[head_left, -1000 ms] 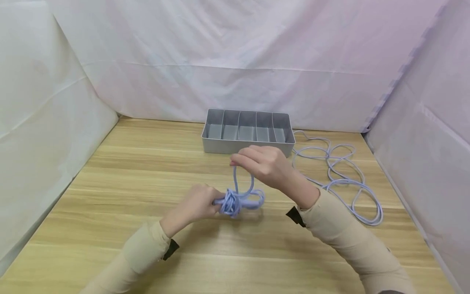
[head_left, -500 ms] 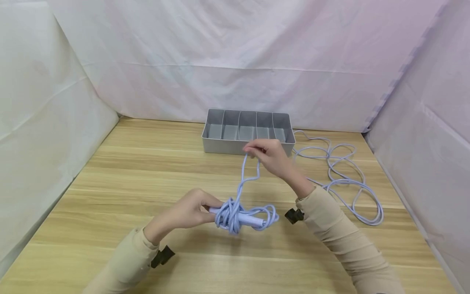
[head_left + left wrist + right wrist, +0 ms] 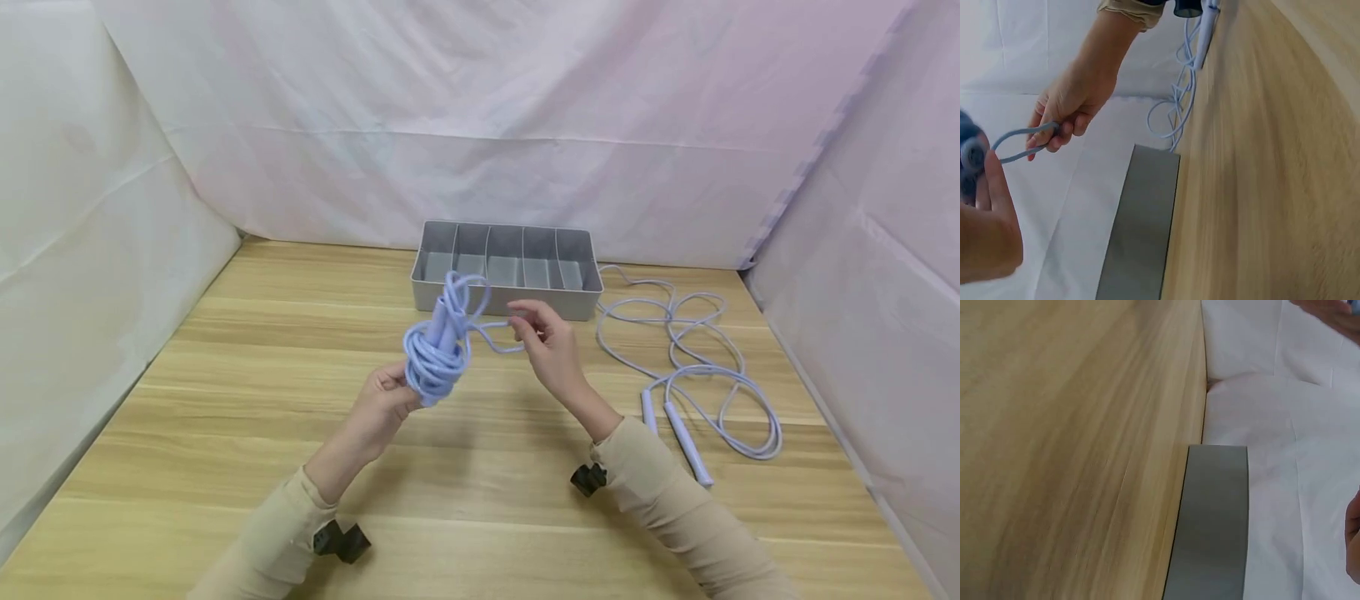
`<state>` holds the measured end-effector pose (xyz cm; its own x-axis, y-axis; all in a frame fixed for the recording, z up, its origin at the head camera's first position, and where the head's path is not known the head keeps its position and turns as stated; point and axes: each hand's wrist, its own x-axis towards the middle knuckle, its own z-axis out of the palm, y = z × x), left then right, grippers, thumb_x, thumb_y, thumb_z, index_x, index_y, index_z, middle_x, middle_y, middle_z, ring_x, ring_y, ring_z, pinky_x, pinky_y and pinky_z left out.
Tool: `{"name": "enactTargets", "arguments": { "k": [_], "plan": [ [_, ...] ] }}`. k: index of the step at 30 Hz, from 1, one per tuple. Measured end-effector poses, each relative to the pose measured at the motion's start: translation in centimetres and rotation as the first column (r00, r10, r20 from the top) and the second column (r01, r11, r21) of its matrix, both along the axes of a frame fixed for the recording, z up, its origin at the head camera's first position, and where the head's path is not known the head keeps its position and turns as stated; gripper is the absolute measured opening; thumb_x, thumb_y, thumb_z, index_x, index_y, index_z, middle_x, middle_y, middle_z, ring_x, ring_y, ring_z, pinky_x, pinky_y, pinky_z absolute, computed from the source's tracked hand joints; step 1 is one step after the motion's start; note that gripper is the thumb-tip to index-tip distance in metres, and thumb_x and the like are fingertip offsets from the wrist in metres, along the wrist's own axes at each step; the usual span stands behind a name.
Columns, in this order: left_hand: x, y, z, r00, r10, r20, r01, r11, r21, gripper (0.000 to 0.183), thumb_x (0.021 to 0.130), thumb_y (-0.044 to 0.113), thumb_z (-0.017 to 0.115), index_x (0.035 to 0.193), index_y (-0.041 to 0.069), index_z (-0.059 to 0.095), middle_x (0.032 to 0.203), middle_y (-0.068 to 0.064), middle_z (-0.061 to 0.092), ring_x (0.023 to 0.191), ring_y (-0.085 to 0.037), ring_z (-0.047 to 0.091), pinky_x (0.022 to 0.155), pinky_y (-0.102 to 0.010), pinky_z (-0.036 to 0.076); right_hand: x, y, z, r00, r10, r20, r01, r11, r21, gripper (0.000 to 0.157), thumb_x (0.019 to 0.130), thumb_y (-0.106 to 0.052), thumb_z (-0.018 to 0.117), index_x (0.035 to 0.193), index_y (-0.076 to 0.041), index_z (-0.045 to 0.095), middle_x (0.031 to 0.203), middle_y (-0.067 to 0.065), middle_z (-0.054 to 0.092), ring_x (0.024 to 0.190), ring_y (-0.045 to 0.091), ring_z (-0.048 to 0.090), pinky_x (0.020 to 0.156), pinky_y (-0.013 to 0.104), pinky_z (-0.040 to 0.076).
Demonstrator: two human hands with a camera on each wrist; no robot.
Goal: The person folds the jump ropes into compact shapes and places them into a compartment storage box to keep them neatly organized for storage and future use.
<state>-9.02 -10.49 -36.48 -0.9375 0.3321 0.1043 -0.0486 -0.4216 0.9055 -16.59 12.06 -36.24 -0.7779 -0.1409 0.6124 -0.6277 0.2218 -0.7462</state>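
Note:
My left hand (image 3: 375, 412) grips a light blue jump rope (image 3: 433, 371) by the lower end of its paired handles, raised above the table. Its cord is wound several times round the handles, which tilt up and away. A loop of cord (image 3: 1019, 132) runs from the bundle to my right hand (image 3: 553, 354), whose thumb and fingers pinch it. In the left wrist view, my right hand (image 3: 1075, 100) shows the pinch plainly, while the bundle is cut off at the left edge. The right wrist view catches only parts of both hands at its right edge.
A grey box (image 3: 577, 304) with several compartments stands at the back, behind the hands. Right of it lies a second jump rope, its cord (image 3: 772, 425) loosely coiled and its two handles (image 3: 686, 442) near my right sleeve. White cloth (image 3: 480, 183) encloses the wooden table.
My left hand has turned the bundle from lying sideways to pointing up and away. My right hand has come down slightly, drawing the loop out to the right; the second rope's handles now show.

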Motion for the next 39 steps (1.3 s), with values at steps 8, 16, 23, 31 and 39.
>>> {"name": "enactTargets", "arguments": {
  "k": [8,16,23,31,39],
  "plan": [
    [-0.6,0.5,-0.1,0.948,0.136,0.287,-0.168,0.982,0.090,0.048,0.089,-0.008,0.034,0.086,0.022,0.070,0.083,0.006,0.068,0.077,-0.006,0.063,0.073,-0.018,0.050,0.7,0.3,-0.3,0.963,0.038,-0.267,-0.007,0.993,0.117,0.020,0.077,0.010,0.064,0.095,0.001,0.066,0.068,0.005,0.062,0.052,0.007,0.047,0.044,0.015,0.038],
    [-0.7,1.0,0.0,0.918,0.200,0.343,-0.233,0.971,0.057,0.045,0.089,-0.008,0.036,0.082,0.022,0.069,0.081,0.006,0.068,0.075,-0.006,0.064,0.071,-0.019,0.051,2.3,0.2,0.6,0.948,0.230,-0.221,-0.166,0.947,0.275,0.022,0.079,0.010,0.061,0.098,0.003,0.067,0.070,0.003,0.061,0.052,0.006,0.047,0.046,0.014,0.041],
    [-0.6,1.5,-0.3,0.903,0.237,0.360,-0.260,0.965,0.018,0.045,0.089,-0.008,0.039,0.079,0.024,0.069,0.078,0.007,0.068,0.073,-0.006,0.064,0.070,-0.019,0.052,4.3,-0.4,1.3,0.929,0.349,0.121,-0.368,0.901,0.230,0.014,0.089,0.006,0.050,0.090,0.004,0.063,0.071,0.009,0.058,0.057,0.015,0.057,0.050,0.021,0.051],
    [-0.2,1.9,-0.4,0.902,0.276,0.333,-0.289,0.957,-0.009,0.038,0.087,-0.009,0.044,0.080,0.020,0.067,0.077,0.004,0.069,0.072,-0.007,0.064,0.070,-0.020,0.052,4.9,-0.7,2.0,0.959,0.265,-0.104,-0.234,0.942,0.241,0.020,0.095,-0.003,0.041,0.094,0.001,0.060,0.080,0.005,0.050,0.065,0.011,0.046,0.054,0.022,0.043],
    [0.2,2.3,0.0,0.893,0.337,0.297,-0.327,0.941,-0.086,0.024,0.081,-0.011,0.050,0.095,0.003,0.064,0.078,0.003,0.068,0.072,-0.009,0.064,0.070,-0.021,0.053,4.7,-1.3,2.5,0.922,0.141,-0.360,-0.029,0.954,0.299,0.033,0.098,-0.026,0.039,0.089,0.000,0.057,0.120,0.023,0.044,0.104,0.029,0.051,0.080,0.034,0.047]
  ]
}}
